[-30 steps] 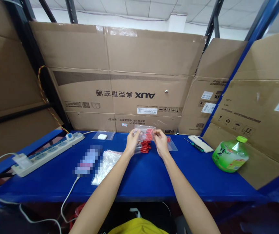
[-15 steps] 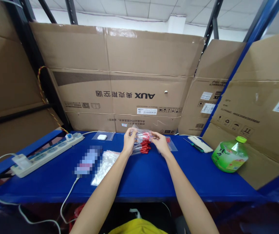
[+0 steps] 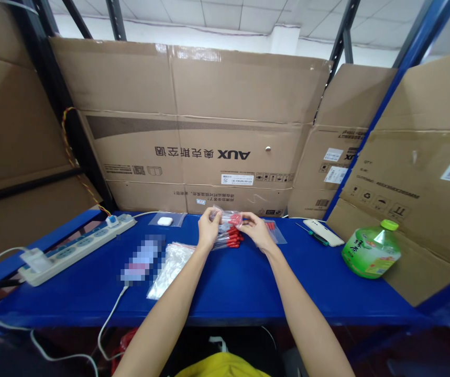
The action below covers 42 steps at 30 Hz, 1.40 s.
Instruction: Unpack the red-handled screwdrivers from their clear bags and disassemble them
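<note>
Between my hands is a clear plastic bag [image 3: 230, 217] with red-ended items inside. My left hand [image 3: 209, 230] is closed on the bag's left end. My right hand [image 3: 256, 230] pinches its right end, thumb and fingers at the edge. Just below lies a pile of clear, slim pieces with red ends [image 3: 232, 239], of a kind I cannot make out. Another clear bag with red-ended pieces [image 3: 276, 232] rests on the blue table right of my right hand. A stack of flat clear bags [image 3: 172, 267] lies left of my left forearm.
On the blue table [image 3: 240, 293], a white power strip [image 3: 77, 248] and a pixelated phone-like object [image 3: 141, 260] lie left. A white case [image 3: 165, 221] sits at the back. Right are a screwdriver [image 3: 319, 238], a white flat object [image 3: 325, 232] and a green bottle [image 3: 371, 250]. Cardboard [image 3: 209, 94] walls the back.
The bag has shifted slightly down between my hands, and its right end has drawn in a little. My right hand has moved slightly left, its fingers more spread. Other things stay in place.
</note>
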Each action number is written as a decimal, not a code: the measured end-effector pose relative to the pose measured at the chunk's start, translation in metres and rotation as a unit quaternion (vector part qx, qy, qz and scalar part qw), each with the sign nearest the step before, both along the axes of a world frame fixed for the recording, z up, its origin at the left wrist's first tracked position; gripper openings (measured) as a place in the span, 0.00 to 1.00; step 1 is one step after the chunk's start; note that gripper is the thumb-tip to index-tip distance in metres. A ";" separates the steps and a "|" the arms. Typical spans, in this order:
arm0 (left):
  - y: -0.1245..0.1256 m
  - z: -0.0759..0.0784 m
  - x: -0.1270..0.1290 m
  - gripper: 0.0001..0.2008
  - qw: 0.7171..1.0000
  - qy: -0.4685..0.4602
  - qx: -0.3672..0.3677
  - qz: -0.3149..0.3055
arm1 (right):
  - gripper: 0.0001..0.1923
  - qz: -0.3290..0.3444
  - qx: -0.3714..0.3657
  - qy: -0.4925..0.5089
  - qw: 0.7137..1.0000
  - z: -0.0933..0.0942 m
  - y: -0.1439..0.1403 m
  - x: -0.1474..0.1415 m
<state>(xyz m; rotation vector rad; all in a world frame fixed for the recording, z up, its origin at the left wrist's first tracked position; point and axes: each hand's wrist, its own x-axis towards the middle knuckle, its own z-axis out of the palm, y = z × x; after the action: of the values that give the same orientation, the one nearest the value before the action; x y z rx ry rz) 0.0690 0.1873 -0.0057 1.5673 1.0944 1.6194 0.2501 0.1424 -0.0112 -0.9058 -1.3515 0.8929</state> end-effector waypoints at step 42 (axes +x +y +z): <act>-0.013 0.000 -0.002 0.22 0.956 0.274 -0.015 0.106 | 0.14 -0.006 0.029 -0.050 0.998 0.002 -0.002 -0.006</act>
<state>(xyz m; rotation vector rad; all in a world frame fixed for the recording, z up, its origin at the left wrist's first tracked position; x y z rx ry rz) 0.0669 0.1743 -0.0060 1.9986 1.6114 1.3093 0.2443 0.1405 -0.0091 -0.9240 -1.4485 0.8042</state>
